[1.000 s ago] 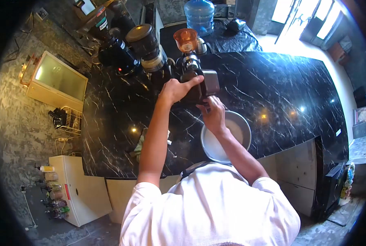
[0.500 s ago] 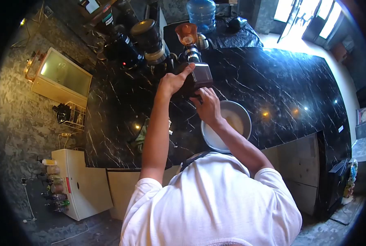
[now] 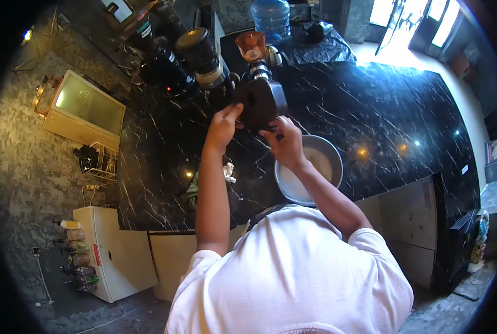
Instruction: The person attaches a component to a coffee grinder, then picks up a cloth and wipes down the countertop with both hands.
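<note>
Both my hands are on a dark brown box with rounded corners and a small dark slot [image 3: 265,100], its broad dark side facing me. My left hand [image 3: 224,123] grips its lower left edge, with the thumb up along the side. At the lower right corner, the fingers of my right hand [image 3: 284,138] are bent and pinched against the edge. Right behind the box rises an amber funnel-shaped hopper [image 3: 252,47] on a metal collar; I cannot tell whether box and hopper are joined. A wide metal bowl [image 3: 336,170] with pale contents stands under my right forearm.
A black grinder [image 3: 165,72] and another machine with a round lid [image 3: 197,47] stand back left. A blue water jug [image 3: 271,22] is at the far side. Crumpled white tissue [image 3: 229,172] and a green cloth [image 3: 192,192] lie by my left forearm on the black marbled counter [image 3: 382,128].
The box has turned, so its dark slotted side now faces me instead of the lighter face. My left hand has moved down and left along it; my right hand has shifted slightly.
</note>
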Demonstrator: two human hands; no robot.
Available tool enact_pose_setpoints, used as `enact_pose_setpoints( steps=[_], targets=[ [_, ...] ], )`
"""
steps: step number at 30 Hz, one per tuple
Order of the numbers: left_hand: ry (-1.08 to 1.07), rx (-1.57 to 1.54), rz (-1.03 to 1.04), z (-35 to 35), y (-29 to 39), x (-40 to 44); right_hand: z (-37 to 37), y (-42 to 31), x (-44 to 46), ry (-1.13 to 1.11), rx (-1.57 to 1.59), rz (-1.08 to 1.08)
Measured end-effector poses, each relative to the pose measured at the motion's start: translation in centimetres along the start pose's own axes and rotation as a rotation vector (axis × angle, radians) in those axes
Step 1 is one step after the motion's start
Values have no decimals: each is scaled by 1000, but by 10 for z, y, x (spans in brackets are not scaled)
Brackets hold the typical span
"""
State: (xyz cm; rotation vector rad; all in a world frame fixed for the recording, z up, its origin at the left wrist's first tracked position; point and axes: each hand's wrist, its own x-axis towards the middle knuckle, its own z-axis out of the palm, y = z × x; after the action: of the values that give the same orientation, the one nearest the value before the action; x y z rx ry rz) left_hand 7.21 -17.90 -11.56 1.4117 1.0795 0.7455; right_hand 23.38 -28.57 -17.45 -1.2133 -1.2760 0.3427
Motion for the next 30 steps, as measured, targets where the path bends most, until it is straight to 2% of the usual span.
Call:
enact_pose_setpoints(
  steps=[1,5,16,20,21,25,30],
  targets=[
    [2,-1,-3,-1,-10,-2,-1,0,-2,-3,1,2],
    [-186,-361,-60,-4,-57,-2,-6,2,-10,-137,287,218],
    [-119,-416,-98,22,-106,7,-8,36,-33,-225,112,382],
    [-106,-426,-90,22,-117,9,-37,32,-12,-366,235,783],
    [-99,-430,-88,20,-120,10,-37,38,-7,-366,233,782],
    [-82,-453,-98,27,-134,23,-32,79,4,-137,287,901],
    [-51,-481,-91,42,-145,58,-25,126,24,-170,495,985]
  ],
)
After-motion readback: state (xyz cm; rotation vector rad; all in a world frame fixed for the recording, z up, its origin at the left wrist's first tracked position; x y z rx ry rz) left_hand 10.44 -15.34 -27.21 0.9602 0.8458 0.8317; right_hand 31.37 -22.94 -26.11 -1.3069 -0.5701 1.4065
